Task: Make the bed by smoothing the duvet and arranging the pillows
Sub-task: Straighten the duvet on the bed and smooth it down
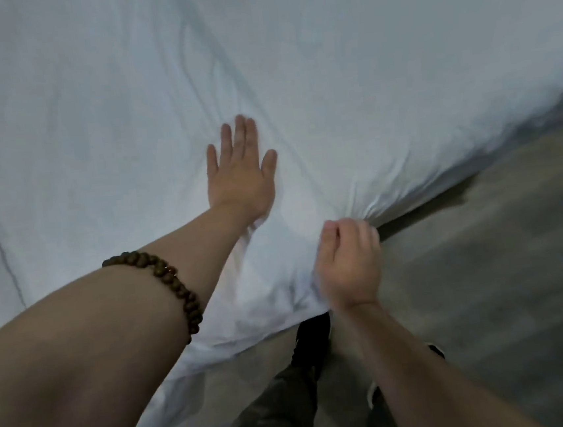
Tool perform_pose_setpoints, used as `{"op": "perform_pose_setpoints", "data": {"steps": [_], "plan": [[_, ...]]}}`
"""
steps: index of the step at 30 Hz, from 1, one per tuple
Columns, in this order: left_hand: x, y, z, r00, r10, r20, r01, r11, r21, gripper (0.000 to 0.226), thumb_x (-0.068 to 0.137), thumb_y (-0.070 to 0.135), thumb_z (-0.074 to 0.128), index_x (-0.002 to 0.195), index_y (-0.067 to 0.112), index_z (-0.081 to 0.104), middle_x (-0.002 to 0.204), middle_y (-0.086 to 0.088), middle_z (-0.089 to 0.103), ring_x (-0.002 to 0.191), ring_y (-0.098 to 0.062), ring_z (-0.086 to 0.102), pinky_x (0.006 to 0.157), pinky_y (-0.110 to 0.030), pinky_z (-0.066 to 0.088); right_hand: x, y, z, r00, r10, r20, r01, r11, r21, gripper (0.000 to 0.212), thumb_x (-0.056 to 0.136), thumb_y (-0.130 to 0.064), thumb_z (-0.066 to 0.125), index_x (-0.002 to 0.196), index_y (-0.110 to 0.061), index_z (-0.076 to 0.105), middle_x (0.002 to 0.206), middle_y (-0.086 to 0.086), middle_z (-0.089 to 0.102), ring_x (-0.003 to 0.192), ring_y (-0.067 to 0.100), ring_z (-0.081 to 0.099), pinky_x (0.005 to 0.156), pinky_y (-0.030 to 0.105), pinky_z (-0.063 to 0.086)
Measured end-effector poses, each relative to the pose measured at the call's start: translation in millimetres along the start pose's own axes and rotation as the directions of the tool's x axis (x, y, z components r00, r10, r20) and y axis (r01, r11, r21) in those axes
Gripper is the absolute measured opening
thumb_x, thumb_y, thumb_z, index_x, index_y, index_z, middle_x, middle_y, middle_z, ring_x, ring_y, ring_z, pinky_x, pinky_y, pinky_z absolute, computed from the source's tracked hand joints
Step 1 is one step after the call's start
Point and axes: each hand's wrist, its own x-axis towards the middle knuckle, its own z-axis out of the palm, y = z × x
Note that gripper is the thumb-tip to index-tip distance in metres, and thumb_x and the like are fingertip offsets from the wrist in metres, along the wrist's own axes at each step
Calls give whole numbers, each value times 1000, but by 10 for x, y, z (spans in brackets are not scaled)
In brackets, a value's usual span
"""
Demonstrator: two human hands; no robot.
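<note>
While left hand (240,172) presses flat, fingers straight, on white duvet (97,103), right hand (348,262) clenches duvet's bunched near edge beside grey floor (501,261).

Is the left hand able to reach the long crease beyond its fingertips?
Probably yes: the left hand lies flat on the duvet, and only bare fabric separates it from the crease.
</note>
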Motion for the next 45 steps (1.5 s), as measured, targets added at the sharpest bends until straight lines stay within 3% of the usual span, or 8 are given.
{"op": "perform_pose_setpoints", "data": {"steps": [8, 14, 21, 25, 29, 35, 38, 45], "plan": [[867, -445, -110, 995, -86, -55, 88, 996, 25, 84, 95, 47, 32, 158, 15, -15, 166, -4, -16, 152, -24, -19, 123, -53, -1, 1904, -1682, 477, 789, -560, 251, 561, 824, 77, 42, 104, -28, 39, 136, -8, 56, 140, 8, 57, 133, 25, 49, 112, 39, 37], [909, -515, 40, 995, -24, -99, 9, 989, -148, 69, 102, 52, 8, 160, 15, -4, 168, -2, -8, 153, -21, -17, 123, -52, -1, 3153, -2521, 1687, 383, -650, 656, 891, 449, -75, 56, 104, -36, 23, 154, -12, 31, 164, 7, 23, 153, 26, 15, 122, 46, 19], [949, -573, 61, 998, -18, -68, -2, 957, -291, 73, 102, 56, 22, 160, 14, 10, 167, -3, 8, 155, -20, -3, 124, -49, 5, 3191, -2385, 2065, 497, -482, 722, 835, 493, -245, 61, 103, -48, 5, 159, -27, -5, 166, -9, -14, 152, 11, -18, 122, 55, -9], [944, -563, 43, 997, -7, -73, -15, 954, -298, 73, 100, 54, 30, 159, 13, 17, 167, -5, 13, 155, -24, 5, 123, -52, 11, 3308, -2494, 1971, 481, -552, 681, 805, 586, -93, 60, 103, -47, 30, 157, -21, 22, 166, -1, 9, 153, 17, 5, 122, 50, 10], [966, -513, -2, 996, -62, -63, 41, 957, -287, 75, 95, 56, 38, 157, 15, 30, 165, -2, 23, 154, -21, 13, 122, -53, 17, 3783, -2809, 1984, 863, -253, 438, 319, 944, -85, 61, 94, -51, 56, 133, -5, 49, 135, 18, 49, 126, 35, 48, 105, 40, 40], [1209, 284, -347, 812, -575, 103, 559, 714, -422, 87, 91, 44, 46, 160, 13, 3, 168, -1, 0, 155, -20, -2, 124, -49, 3, 4023, -2918, 1825, 619, -3, 785, 175, 976, -134, 46, 102, -39, 45, 121, -1, 61, 125, 13, 65, 116, 30, 61, 88, 24, 43], [1103, 476, -337, 743, -661, 104, 617, 616, -489, 78, 87, 4, 30, 160, 13, 5, 168, -3, 1, 154, -19, -2, 125, -38, 2, 3994, -2716, 1681, 554, 2, 833, 195, 972, -132, 49, 104, -41, 40, 126, -1, 59, 125, 14, 64, 113, 31, 62, 92, 28, 47], [1150, 610, -163, 726, -688, -2, 638, 674, -374, 84, 74, 13, 12, 157, 9, 24, 164, -7, 22, 153, -24, 17, 123, -49, 14, 4062, -2707, 1453, 376, 35, 926, 188, 976, -113, 25, 101, -18, 47, 118, -3, 58, 88, 13, 65, 79, 31, 71, 77, 48, 62]]}}
